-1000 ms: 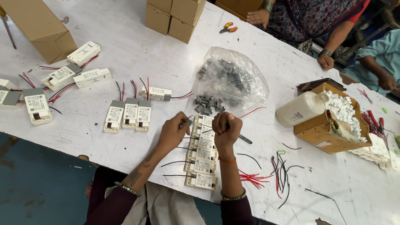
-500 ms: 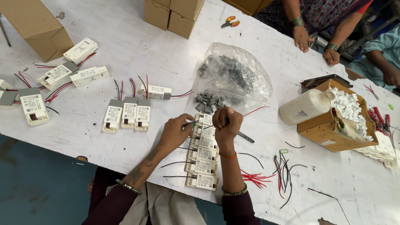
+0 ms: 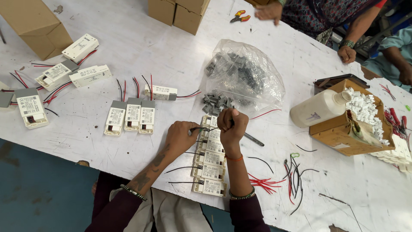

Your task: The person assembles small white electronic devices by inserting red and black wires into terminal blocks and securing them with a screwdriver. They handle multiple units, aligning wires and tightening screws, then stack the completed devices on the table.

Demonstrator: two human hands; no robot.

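My left hand [image 3: 181,134] rests on the white table [image 3: 171,51] and pinches a thin black wire [image 3: 201,128] that runs to a column of small white driver modules [image 3: 210,160] lying in front of me. My right hand [image 3: 232,126] is clenched just to the right over the top module, gripping a dark tool whose shaft [image 3: 254,139] pokes out to the lower right. Black wires stick out leftward from the lower modules.
A clear bag of grey clips [image 3: 244,77] lies beyond my hands. Three modules [image 3: 131,117] sit to the left, more [image 3: 56,75] farther left. Cardboard boxes [image 3: 178,13], a white bottle [image 3: 319,108] on a parts box [image 3: 343,129], loose red and black wires [image 3: 281,178], and other people's hands [image 3: 346,55] are around.
My view has shifted slightly; my hands stay over the top module, left fingers now pinching the black wire. A hand across the table has moved toward the pliers.
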